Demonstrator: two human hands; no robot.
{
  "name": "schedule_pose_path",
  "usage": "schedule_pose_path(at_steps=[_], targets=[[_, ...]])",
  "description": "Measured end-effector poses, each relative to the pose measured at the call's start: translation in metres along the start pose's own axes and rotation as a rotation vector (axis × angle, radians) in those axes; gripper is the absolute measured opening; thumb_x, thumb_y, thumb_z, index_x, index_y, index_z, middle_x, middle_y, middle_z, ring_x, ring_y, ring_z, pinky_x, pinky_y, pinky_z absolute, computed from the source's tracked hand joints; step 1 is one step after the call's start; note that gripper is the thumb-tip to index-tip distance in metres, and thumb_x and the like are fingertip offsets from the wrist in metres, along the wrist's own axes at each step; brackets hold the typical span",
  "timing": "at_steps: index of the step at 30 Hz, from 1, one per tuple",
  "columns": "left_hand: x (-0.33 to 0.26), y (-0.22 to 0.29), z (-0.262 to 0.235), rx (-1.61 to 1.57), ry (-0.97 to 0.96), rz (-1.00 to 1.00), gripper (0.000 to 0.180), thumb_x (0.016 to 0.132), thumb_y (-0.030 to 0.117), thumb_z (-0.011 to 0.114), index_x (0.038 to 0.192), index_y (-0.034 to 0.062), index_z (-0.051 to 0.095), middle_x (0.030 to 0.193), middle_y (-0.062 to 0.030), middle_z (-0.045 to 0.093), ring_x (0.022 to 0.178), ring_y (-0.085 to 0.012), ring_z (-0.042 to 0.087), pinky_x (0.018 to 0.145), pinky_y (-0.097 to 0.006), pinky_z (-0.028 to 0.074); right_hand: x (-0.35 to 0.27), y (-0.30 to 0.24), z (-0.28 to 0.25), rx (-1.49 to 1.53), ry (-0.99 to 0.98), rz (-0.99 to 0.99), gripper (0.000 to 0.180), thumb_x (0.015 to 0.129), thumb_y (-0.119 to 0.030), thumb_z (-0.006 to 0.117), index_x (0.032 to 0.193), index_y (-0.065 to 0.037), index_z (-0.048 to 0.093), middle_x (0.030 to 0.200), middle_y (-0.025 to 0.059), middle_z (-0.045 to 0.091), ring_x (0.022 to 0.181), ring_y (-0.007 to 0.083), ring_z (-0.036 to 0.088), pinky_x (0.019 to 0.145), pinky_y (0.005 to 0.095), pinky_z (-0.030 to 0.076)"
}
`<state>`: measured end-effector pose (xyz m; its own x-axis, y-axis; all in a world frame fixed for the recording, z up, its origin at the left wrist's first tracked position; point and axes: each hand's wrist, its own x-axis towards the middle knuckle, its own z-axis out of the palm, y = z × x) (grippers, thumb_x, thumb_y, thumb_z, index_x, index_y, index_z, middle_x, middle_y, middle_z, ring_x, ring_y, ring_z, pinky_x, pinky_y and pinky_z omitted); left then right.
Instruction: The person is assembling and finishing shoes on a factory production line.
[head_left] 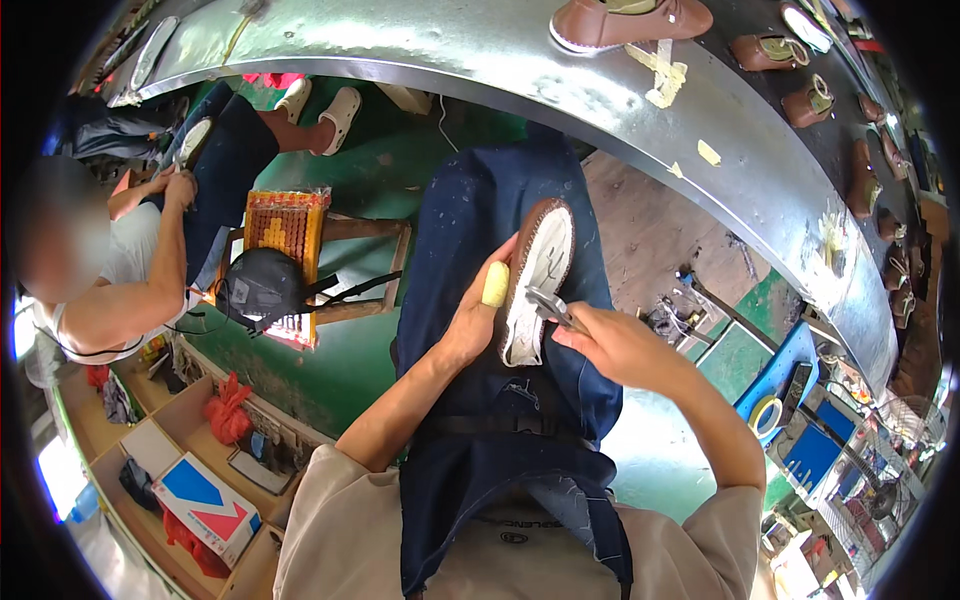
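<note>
A brown shoe [548, 245] lies sole up across my lap, its pale underside ringed by stitching along the brown upper. My left hand [474, 312] is closed round the shoe's left side, a yellow cover on its thumb. In my right hand [612, 346] are metal pincers [548, 303]. Their head rests at the shoe's underside, towards the narrower near end. Whether the jaws grip any material cannot be made out. Dark blue cloth [450, 230] covers my legs beneath the shoe.
A curved metal bench [420, 75] spans the far side and right, bearing several brown shoes [640, 22]. At left, a seated person [150, 250] works on another shoe. Between us stands a wooden chair [365, 232] with a black bag [262, 285]. Compartmented shelving [175, 400] is at lower left.
</note>
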<state>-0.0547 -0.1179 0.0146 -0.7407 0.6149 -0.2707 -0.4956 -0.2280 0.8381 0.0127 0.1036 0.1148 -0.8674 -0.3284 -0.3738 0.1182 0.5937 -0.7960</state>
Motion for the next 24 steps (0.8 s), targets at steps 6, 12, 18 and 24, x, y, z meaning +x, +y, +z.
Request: schedule_pose_path(at_steps=[6,12,18,24], targets=[[-0.009,-0.002,0.001,0.140,0.049,0.010,0.053,0.113,0.025,0.040,0.161,0.0051,0.030,0.162,-0.0102,0.037,0.150,-0.0206,0.034,0.124,-0.036,0.025,0.005,-0.043,-0.028,-0.401,-0.084,-0.010,0.016,0.098,-0.014,0.057,0.096,0.002,0.055,0.081,0.0207,0.068,0.078,0.0401,0.069,0.066,0.0488,0.053],[-0.019,0.006,0.013,-0.091,0.059,-0.063,0.053,0.113,0.016,0.039,0.163,0.0067,0.026,0.167,-0.0092,0.031,0.153,-0.0200,0.029,0.125,-0.034,0.021,0.008,-0.048,-0.010,-0.805,0.022,-0.135,0.013,0.094,-0.014,0.060,0.088,-0.002,0.060,0.074,0.0129,0.068,0.068,0.0240,0.071,0.059,0.0360,0.056],[-0.024,0.016,-0.001,-0.405,0.005,-0.112,0.077,0.105,0.016,0.053,0.167,0.0128,0.009,0.172,-0.0100,0.016,0.158,-0.0253,0.018,0.127,-0.040,0.016,0.028,-0.016,0.030,-0.484,0.115,-0.049,0.030,0.103,-0.030,0.060,0.088,-0.004,0.054,0.068,0.0142,0.065,0.061,0.0311,0.069,0.054,0.0386,0.054],[-0.012,0.000,0.002,0.199,0.050,0.051,0.077,0.101,0.005,0.049,0.165,0.0028,0.006,0.168,-0.0179,0.021,0.155,-0.0273,0.023,0.125,-0.038,0.021,0.029,0.000,0.050,-0.121,0.288,0.048,0.031,0.105,-0.029,0.057,0.092,0.000,0.054,0.081,0.0202,0.071,0.074,0.0367,0.071,0.060,0.0444,0.055]])
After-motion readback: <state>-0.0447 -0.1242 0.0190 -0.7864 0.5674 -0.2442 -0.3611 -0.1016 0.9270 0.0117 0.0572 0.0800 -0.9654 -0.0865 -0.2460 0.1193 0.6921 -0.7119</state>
